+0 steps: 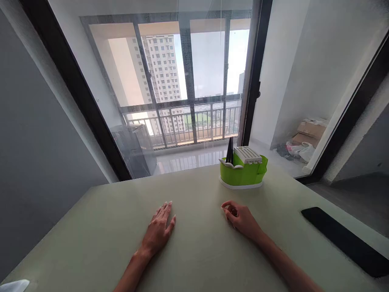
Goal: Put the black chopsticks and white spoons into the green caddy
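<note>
My left hand [157,233] lies palm down on the pale table [194,251], fingers stretched out and thumb a little apart, holding nothing. To its right, my right hand [241,219] rests on the tabletop with fingers curled, thumb tip and index tip close together. Whether anything small is in that pinch, I cannot make out. Just beyond the right hand stands a bright green boat-shaped organizer [240,175] with a white base and a white slotted top [247,155]. Dark pointed pieces [230,152] stick up from its left end.
A long black flat object [346,241] lies along the table's right side. A white object [16,285] shows at the lower left corner. Past the far edge are a dark-framed glass door [255,81], a balcony railing, and cardboard [311,132] with plastic bags on the floor.
</note>
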The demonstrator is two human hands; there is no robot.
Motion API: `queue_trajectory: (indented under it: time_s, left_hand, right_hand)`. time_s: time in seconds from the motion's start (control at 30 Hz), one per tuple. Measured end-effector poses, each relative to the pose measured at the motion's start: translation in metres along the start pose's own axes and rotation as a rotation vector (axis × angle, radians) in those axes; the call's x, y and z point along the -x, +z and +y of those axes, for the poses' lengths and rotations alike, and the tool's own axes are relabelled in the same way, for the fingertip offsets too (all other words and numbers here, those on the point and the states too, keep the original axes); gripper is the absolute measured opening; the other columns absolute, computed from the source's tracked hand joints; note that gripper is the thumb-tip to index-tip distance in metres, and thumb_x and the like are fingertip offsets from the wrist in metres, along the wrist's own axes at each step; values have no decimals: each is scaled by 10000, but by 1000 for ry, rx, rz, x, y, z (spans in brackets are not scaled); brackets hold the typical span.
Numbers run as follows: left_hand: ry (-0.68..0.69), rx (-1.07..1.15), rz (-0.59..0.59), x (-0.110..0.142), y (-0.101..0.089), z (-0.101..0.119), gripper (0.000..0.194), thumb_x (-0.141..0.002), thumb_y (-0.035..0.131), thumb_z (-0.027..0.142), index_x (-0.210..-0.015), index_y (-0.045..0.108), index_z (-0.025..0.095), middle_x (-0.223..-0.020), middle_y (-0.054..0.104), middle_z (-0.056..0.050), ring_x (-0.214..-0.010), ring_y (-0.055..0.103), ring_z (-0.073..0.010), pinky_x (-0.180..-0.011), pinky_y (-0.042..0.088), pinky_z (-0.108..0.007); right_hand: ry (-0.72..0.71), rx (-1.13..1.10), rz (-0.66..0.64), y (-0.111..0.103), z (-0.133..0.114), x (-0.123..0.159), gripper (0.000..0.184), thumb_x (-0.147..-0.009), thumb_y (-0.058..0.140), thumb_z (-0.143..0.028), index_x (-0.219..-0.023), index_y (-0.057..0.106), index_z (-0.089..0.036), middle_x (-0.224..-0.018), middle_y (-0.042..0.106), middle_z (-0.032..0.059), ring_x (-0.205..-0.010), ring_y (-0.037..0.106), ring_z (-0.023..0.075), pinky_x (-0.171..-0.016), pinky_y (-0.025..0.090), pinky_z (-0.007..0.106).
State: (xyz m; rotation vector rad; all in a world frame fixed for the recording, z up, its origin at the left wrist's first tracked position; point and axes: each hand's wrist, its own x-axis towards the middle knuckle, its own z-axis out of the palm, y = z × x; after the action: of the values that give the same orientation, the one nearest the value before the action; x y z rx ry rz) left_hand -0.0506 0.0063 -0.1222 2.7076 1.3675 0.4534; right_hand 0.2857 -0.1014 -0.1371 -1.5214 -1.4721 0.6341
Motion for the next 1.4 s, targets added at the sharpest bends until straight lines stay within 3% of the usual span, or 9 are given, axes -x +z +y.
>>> queue_trajectory:
  time_s: [0.3,0.8,1.1,1.4]
  left_hand:
    - [-12,2,-16,2,-1,1,607,-1032,360,433,-1581,353,175,-1599,436,-114,-1516,339,-235,-1248,303,-456]
    - [-25,0,-58,1,-2,2,644,-1045,323,458,-1596,308,125,-1619,396,-128,-1532,304,-238,-1264,266,-451]
    - [20,13,4,2,4,-5,614,-1039,366,438,-1591,336,173,-1600,435,-107,-1513,348,-245,-1253,297,-465]
    - [11,-9,-14,1,6,-6,624,-1043,350,440,-1590,328,141,-1609,418,-115,-1526,320,-233,-1262,280,-453]
  right_hand:
    - [-77,212,24,8,0,5,329,-965,427,-390,-1047,682,-199,-719,690,23,-627,606,188,-653,449,310]
    - [-90,226,3,8,1,5,296,-967,441,-374,-1039,679,-214,-713,678,-1,-631,620,178,-637,435,283]
    - [-99,246,6,10,6,5,276,-955,449,-364,-1031,681,-234,-699,678,-4,-628,624,189,-631,442,287]
    - [-95,240,-1,8,1,5,287,-956,445,-370,-1030,685,-232,-714,688,2,-627,628,186,-627,441,287]
